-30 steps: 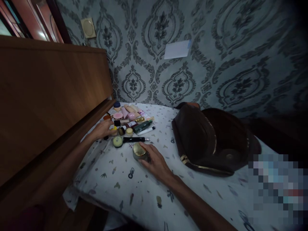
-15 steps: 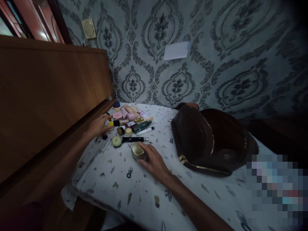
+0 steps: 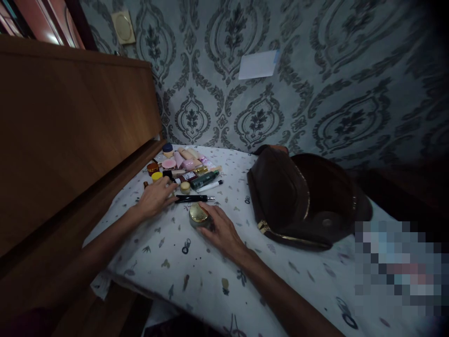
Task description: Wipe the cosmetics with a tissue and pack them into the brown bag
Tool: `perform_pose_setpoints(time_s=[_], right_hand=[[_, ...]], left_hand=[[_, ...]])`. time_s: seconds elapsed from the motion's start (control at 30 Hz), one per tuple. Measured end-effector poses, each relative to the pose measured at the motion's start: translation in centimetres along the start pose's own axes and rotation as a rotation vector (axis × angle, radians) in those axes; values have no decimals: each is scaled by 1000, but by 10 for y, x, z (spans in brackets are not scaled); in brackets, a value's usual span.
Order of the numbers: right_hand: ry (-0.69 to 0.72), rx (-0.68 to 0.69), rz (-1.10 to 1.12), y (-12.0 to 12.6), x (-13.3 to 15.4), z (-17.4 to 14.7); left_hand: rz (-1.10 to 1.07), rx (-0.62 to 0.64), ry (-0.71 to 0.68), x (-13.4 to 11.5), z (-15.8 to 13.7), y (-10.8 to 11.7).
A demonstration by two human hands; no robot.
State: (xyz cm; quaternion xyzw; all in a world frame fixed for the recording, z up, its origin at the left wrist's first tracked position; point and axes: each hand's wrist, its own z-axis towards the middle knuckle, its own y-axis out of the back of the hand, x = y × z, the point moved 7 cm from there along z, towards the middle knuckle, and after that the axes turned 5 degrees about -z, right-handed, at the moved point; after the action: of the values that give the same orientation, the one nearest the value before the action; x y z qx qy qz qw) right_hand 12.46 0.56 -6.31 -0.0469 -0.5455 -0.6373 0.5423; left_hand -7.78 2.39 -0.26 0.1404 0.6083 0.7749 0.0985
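A round cosmetic jar with a shiny gold lid stands on the patterned white cloth. My right hand is closed around its right side, thumb in front and fingers at the lid. My left hand reaches over the near left part of a cosmetics group, fingers stretched and apart; what lies beneath the palm is hidden. Close to its fingertips lies a black tube with a silvery tip. A small cream-lidded jar, a dark green bottle and a yellow-lidded jar are around it.
A dark brown leather bag with its zip undone sits on the right. Pink tubes, a pink compact and a blue-lidded jar lie at the back. Wooden furniture borders the left, and a patterned wall rises behind.
My left hand has moved right and nearer, from the yellow-lidded jar to over the pale green-topped jar, now hidden. My right hand stays on the gold-lidded jar. The view has shifted slightly.
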Motion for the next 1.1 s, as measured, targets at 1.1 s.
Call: perform_pose_setpoints(time_s=[1.1], right_hand=[[-117, -58, 52, 4, -8, 7]], left_hand=[[-713, -225, -69, -99, 9, 5]])
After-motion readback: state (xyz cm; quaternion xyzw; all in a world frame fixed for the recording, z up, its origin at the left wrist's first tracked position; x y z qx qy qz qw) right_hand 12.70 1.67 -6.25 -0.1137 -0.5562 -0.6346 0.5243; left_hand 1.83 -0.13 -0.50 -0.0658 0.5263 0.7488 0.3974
